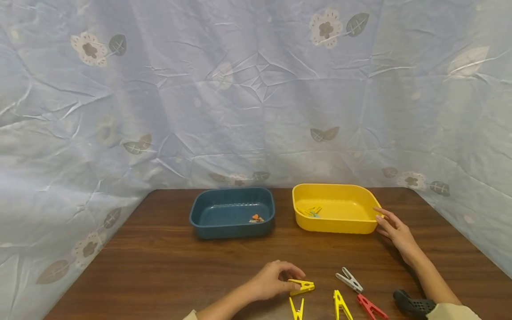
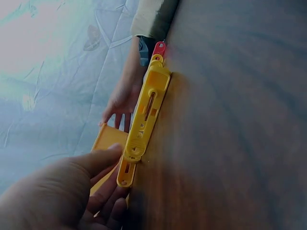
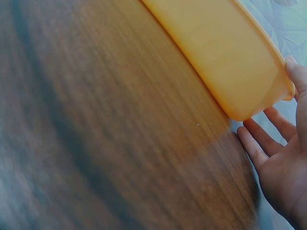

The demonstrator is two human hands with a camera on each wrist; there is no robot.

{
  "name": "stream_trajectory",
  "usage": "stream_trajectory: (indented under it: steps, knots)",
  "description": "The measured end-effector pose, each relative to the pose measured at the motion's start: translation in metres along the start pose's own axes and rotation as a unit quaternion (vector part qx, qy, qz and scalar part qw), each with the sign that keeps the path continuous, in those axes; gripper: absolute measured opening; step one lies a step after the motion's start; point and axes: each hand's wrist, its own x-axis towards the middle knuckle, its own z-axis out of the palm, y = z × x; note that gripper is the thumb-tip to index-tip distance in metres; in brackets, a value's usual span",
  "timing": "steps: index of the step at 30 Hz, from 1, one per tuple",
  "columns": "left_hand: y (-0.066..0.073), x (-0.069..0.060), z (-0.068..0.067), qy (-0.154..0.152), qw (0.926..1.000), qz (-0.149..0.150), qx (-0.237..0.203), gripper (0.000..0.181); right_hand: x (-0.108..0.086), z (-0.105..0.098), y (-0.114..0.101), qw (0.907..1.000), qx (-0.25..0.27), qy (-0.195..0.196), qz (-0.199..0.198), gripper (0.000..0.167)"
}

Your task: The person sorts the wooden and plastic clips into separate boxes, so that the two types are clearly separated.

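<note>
My left hand [image 1: 272, 281] has its thumb and fingers around the handle end of a yellow clothespin [image 1: 306, 286] lying on the table; the fingertips are partly hidden. Just in front is another yellow clothespin [image 1: 297, 311]. At the back right, my right hand [image 1: 400, 235] touches the right end of a yellow basin [image 1: 334, 226]. In the right wrist view its thumb [image 3: 298, 74] is at the rim and its fairly straight fingers [image 3: 261, 136] are by the outer wall. Yellow and light-blue clothespins [image 1: 312, 211] lie inside that basin.
A dark blue basin [image 1: 234, 231] stands left of the yellow one, with small orange and wooden-looking pieces [image 1: 256, 218] inside. Between the arms lie grey [image 1: 350, 280], yellow [image 1: 341, 306] and red [image 1: 371, 306] clothespins. A black device [image 1: 412, 304] sits at the right wrist. Patterned cloth hangs behind.
</note>
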Motion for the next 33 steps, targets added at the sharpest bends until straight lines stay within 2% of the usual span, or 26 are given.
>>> stream_trajectory:
  steps: [3,7,10,16,20,25,33]
  knots:
    - [0.0003,-0.0006,-0.0017,0.003,1.0,-0.004,0.005,0.021,-0.0006,0.0001,0.0003,1.0,-0.001,-0.001,0.001,0.05]
    - [-0.0001,-0.0023,-0.004,-0.017,0.998,0.013,0.06,0.026,-0.0006,0.0002,-0.0007,1.0,0.001,0.0,0.007,0.051]
    - [-0.0002,-0.0032,-0.0048,-0.02,0.9951,0.019,0.095,0.028,-0.0006,0.0004,-0.0015,1.0,0.0,0.002,0.008,0.05]
    - [-0.0024,-0.002,-0.0048,0.026,0.9952,0.007,0.094,0.025,-0.0003,0.0001,-0.0012,0.9999,0.002,0.007,0.008,0.049]
    - [-0.0056,-0.0015,-0.0052,0.049,0.9921,0.014,0.115,0.027,-0.0003,0.0,0.0003,0.9999,-0.001,0.01,0.009,0.05]
    - [-0.0081,-0.0027,-0.0074,0.048,0.9882,0.01,0.145,0.029,-0.0014,0.0014,0.0024,0.9999,-0.005,0.007,0.009,0.05]
    - [-0.0075,-0.0003,-0.0102,0.037,0.9895,0.001,0.14,0.03,-0.0002,0.0001,-0.0008,1.0,-0.003,0.002,0.001,0.05]
